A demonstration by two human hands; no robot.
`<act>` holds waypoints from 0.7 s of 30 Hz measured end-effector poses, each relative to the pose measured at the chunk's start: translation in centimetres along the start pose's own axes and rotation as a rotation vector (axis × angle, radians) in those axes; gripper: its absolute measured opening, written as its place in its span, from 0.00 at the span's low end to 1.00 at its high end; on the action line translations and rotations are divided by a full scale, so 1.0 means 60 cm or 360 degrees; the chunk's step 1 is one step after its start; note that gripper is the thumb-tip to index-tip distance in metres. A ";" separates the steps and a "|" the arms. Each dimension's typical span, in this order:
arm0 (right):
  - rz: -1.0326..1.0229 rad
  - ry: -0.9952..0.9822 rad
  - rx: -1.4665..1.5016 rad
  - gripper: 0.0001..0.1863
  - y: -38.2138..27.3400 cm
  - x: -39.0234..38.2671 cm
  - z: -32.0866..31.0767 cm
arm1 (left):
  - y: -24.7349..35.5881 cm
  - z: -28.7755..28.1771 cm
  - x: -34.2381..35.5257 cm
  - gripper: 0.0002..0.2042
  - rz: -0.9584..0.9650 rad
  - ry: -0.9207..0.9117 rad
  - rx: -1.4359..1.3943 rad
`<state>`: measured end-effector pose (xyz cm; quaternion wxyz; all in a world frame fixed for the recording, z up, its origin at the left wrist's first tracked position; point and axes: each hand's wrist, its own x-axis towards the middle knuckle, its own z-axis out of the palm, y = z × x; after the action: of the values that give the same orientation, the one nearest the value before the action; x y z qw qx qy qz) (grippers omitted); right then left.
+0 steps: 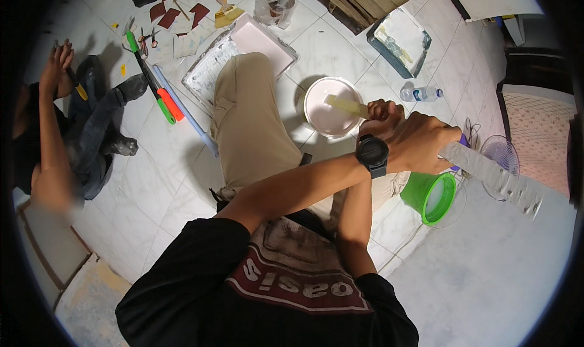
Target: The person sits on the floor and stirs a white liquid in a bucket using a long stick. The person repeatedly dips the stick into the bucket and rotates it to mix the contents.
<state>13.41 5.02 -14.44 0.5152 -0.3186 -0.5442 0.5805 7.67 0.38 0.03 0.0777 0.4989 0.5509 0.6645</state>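
My forearms cross, the left one with a black watch lying over the right. My left hand (423,141) is closed round a long, flat, whitish-smeared scraper (496,178) that sticks out to the right; a bit of purple shows beside the fingers. Just beyond that wrist, my right hand (384,117) grips a pale yellowish flat spatula (348,106). Its end reaches over the round white tub (311,117), which holds smooth pale paste. Whether the tip touches the paste, I cannot tell.
A green bucket (410,192), a water bottle (421,94) and a fan (500,158) stand right. Trays (289,58) (398,67) lie ahead, with brushes (226,13) and sandpaper pieces (168,17) farther left. Another person (91,125) sits left, near a long green-and-orange tool (152,82).
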 end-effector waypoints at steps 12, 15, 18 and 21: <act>-0.0143 -0.0096 -0.0032 0.12 0.002 -0.035 0.001 | 0.004 0.089 -0.038 0.17 -0.0037 -0.0198 -0.0199; 0.0098 -0.0040 0.0184 0.17 0.023 -0.021 0.037 | -0.015 0.101 -0.033 0.22 -0.0026 -0.0098 -0.0267; 0.0214 -0.0052 0.0241 0.24 0.036 0.032 0.042 | 0.005 0.024 -0.013 0.24 0.0148 0.0297 -0.0194; 0.0076 0.0076 0.0211 0.23 0.046 0.067 -0.010 | -0.004 -0.028 -0.092 0.24 0.0130 0.0014 -0.0172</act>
<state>12.23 9.36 -16.43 0.5341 -0.3102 -0.4844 0.6196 9.03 -4.23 -3.15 0.0750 0.5131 0.4938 0.6980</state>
